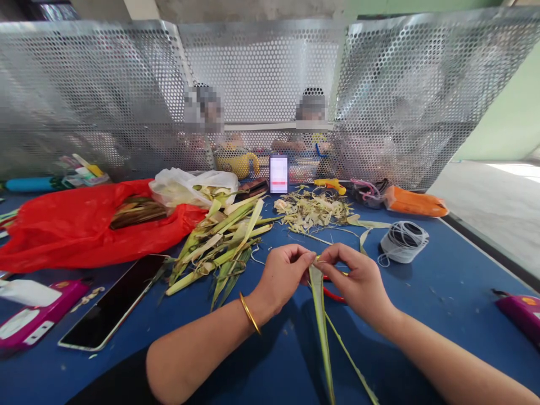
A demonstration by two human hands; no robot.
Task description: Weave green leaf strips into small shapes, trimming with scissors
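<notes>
Between my fingertips is the top end of a long green-white leaf strip (319,315), probably plant husk, hanging down toward the near edge. My left hand (287,277), with a gold bangle at the wrist, pinches it from the left. My right hand (358,277) pinches the same end from the right, the two sets of fingertips almost touching. A thinner strip (352,360) trails beside it. Red-handled scissors or a similar tool (333,295) lie partly hidden behind my right hand. Left of my hands rests a pile of green and yellowish leaves (228,242).
Leaf scraps (318,209) lie behind my hands, with a spool of pale thread (404,242) to the right. At left are a red bag (84,225), a dark phone (113,304) and a purple device (37,315). A perforated metal screen (261,62) spans the back; two people sit beyond it.
</notes>
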